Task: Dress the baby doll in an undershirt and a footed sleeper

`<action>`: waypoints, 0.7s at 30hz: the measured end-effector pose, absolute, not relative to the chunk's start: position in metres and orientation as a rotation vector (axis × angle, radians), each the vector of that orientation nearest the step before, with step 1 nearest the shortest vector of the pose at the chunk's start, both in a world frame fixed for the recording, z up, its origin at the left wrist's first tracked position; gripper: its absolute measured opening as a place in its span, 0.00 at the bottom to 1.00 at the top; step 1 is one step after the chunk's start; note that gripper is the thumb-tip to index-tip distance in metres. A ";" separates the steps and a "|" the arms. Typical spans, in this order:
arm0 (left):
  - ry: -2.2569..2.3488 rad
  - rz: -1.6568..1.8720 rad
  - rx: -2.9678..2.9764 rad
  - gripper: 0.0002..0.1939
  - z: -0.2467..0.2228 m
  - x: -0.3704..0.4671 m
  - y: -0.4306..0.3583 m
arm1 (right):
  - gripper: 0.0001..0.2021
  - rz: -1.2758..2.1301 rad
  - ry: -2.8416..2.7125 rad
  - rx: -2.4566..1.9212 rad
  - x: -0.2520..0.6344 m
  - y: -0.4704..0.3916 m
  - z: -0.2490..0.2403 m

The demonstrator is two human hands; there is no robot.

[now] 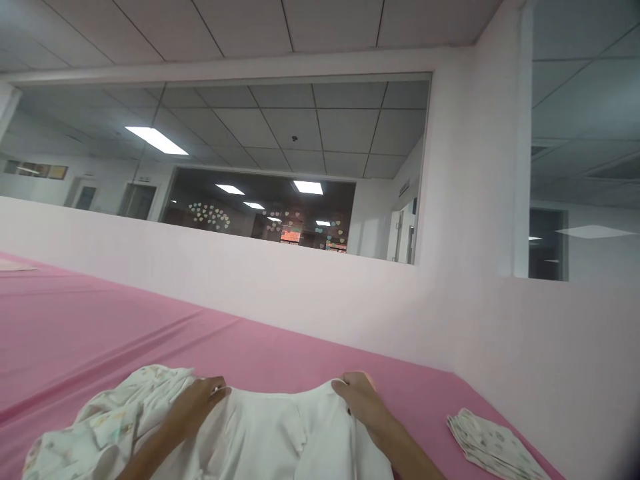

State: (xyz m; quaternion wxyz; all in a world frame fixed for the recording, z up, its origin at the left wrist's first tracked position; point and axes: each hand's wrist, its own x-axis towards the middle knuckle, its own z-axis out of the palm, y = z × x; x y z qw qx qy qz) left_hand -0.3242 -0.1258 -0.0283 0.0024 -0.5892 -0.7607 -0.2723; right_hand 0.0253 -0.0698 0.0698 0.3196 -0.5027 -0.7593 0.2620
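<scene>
A white cloth garment [280,427] hangs spread between my hands, its upper edge curving down a little in the middle. My left hand [205,397] pinches that edge at the left. At the right corner my right hand [355,393] grips the same edge, fingers closed. The garment's lower part runs out of the bottom of the view. Beside my left forearm lies a crumpled heap of white printed cloth [110,420], partly behind the arm.
A pink sheet [125,320] covers the table. Folded printed cloths [495,440] lie stacked at its right edge. Another pale cloth [17,265] lies at the far left. A white wall [300,293] with a long window [280,127] stands behind the table.
</scene>
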 end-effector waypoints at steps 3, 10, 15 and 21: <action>-2.477 -0.601 -1.702 0.16 -0.050 -0.322 -0.101 | 0.12 0.361 -2.116 -1.469 0.014 -0.044 0.056; -2.302 -0.414 -1.624 0.22 -0.075 -0.287 -0.077 | 0.08 0.015 -2.197 -1.526 -0.002 -0.015 0.022; -2.092 -0.830 -1.936 0.20 -0.068 -0.209 -0.080 | 0.10 0.059 -2.093 -1.561 0.026 -0.023 0.008; -2.425 -1.127 -2.155 0.21 -0.064 -0.127 -0.062 | 0.13 0.300 -1.712 -1.601 0.095 -0.027 -0.023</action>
